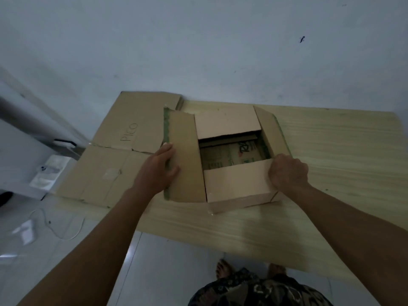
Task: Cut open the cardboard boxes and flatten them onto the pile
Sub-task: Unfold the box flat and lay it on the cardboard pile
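An open cardboard box (234, 186) stands on a light wooden table (331, 168) with all its top flaps folded outward. Green tape runs along the edge of its left flap (183, 155). My left hand (159, 171) grips that taped edge, fingers over the top and thumb on the flap's face. My right hand (287, 173) holds the box's right front corner with curled fingers, where the near flap meets the right flap. Printed cardboard shows at the bottom inside the box. A pile of flattened cardboard (123, 151) marked "PICO" lies on the table's left end.
A pale wall rises right behind the table. On the tiled floor at the left lie white packets (49, 173), a thin white cable (61, 226) and a dark-edged object (64, 143). My bare feet (223, 269) stand at the table's near edge.
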{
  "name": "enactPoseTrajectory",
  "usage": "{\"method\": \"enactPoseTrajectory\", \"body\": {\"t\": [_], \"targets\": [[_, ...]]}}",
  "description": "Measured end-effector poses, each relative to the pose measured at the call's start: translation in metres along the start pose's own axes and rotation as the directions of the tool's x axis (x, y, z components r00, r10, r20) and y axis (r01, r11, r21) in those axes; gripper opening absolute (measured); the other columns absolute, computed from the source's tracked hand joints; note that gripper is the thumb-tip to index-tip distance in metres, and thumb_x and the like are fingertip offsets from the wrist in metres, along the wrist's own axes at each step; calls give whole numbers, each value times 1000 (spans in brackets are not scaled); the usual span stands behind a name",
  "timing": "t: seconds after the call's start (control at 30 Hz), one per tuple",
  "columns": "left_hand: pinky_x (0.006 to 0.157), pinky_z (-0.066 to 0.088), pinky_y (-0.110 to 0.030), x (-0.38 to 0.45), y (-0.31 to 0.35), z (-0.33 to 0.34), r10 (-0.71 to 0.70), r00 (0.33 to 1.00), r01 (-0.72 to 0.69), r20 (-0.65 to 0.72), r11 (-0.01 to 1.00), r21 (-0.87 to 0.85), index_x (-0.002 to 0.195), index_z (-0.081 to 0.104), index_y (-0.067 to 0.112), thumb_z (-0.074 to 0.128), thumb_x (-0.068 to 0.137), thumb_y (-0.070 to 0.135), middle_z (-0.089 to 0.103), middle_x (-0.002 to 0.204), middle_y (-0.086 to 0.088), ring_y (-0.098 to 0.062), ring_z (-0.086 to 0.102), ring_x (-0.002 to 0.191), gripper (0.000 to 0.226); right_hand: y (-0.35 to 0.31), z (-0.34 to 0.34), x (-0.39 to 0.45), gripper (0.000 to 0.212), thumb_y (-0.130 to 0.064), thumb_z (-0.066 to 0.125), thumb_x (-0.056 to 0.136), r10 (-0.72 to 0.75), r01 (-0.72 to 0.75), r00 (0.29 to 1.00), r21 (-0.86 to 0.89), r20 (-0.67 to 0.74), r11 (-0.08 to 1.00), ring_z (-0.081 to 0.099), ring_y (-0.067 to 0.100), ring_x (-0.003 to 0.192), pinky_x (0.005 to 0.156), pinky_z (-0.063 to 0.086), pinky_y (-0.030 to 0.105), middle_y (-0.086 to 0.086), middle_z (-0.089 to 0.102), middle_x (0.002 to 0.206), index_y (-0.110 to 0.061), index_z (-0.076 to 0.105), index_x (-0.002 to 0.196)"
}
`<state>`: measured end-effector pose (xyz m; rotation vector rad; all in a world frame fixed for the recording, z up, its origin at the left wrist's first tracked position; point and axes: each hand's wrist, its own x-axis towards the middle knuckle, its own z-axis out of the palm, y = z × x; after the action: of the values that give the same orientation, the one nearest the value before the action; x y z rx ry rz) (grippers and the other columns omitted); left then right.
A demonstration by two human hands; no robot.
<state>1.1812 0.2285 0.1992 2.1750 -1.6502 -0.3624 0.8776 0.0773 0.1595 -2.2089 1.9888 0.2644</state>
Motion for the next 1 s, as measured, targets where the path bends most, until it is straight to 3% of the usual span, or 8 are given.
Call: {"method": "enactPoseTrajectory", "body": {"t": [0.13, 0.3, 0.47, 0.57, 0.7, 0.8, 0.9, 1.0], "targets": [[124, 16, -46, 4, 6, 25, -193, 963, 185, 190, 981, 58, 156, 24, 4, 58, 98, 49, 14, 168, -12, -29, 4, 156, 81, -6, 0, -5, 29, -15, 39, 101, -5, 5, 1000, 31, -24, 999, 63, 31, 111, 90, 43, 35, 11, 66, 122, -11, 63, 118], [126, 6, -48, 23, 35, 72, -445, 886, 455, 132, 889, -54, 159, 10, -1, 54, 94, 65, 2, 167, -23, -36, -4, 155, 103, -4, 7, -3, 30, -25, 42, 102, 47, -23, 996, 286, -78, 958, 60, 38, 107, 87, 46, 38, 19, 62, 117, -6, 63, 113], [123, 20, -46, 40, 45, 95, -544, 839, 543, 2, 837, -72, 156, 15, -8, 65, 95, 41, 16, 163, -27, -41, 15, 152, 92, -9, 13, 13, 68, -42, 53, 100, 184, -183, 981, 622, 63, 761, 47, 41, 128, 100, 41, 41, 25, 37, 145, 6, 31, 143], [118, 31, -44, 50, 46, 100, -579, 815, 574, -4, 810, -116, 151, 26, -8, 63, 94, 32, 31, 155, -24, -40, 33, 142, 78, -20, 11, 28, 85, -67, 48, 94, 198, -261, 965, 580, 170, 772, 38, 39, 139, 110, 37, 49, 17, 33, 156, -13, 24, 155], [95, 43, -39, 61, 47, 106, -632, 773, 632, 62, 758, -162, 130, 53, 1, 56, 99, 33, 53, 133, -18, -37, 55, 120, 45, -27, 5, 46, 80, -72, 41, 95, 199, -342, 928, 503, 316, 794, 16, 43, 147, 116, 25, 60, 12, 7, 166, -39, 10, 160], [84, 44, -36, 64, 46, 112, -635, 770, 630, 58, 743, -227, 112, 61, 5, 54, 100, 29, 65, 114, -15, -34, 61, 106, 27, -22, 10, 56, 70, -65, 43, 98, 202, -343, 934, 585, 294, 735, 27, 38, 143, 115, 28, 52, 10, 21, 162, -38, 22, 159], [88, 50, -38, 67, 42, 116, -627, 773, 612, 97, 697, -373, 114, 68, 8, 52, 102, 24, 70, 111, -14, -34, 64, 104, 26, -21, 17, 58, 61, -56, 47, 101, 185, -293, 955, 660, 231, 692, 41, 30, 140, 111, 34, 36, 7, 43, 156, -29, 39, 155], [95, 55, -46, 78, 33, 114, -629, 752, 623, 198, 579, -525, 105, 71, 14, 53, 102, 24, 72, 105, -10, -32, 66, 100, 21, -23, 19, 58, 55, -54, 48, 102, 220, -304, 953, 679, 211, 669, 48, 32, 134, 104, 39, 35, 7, 51, 149, -30, 46, 151]]}}
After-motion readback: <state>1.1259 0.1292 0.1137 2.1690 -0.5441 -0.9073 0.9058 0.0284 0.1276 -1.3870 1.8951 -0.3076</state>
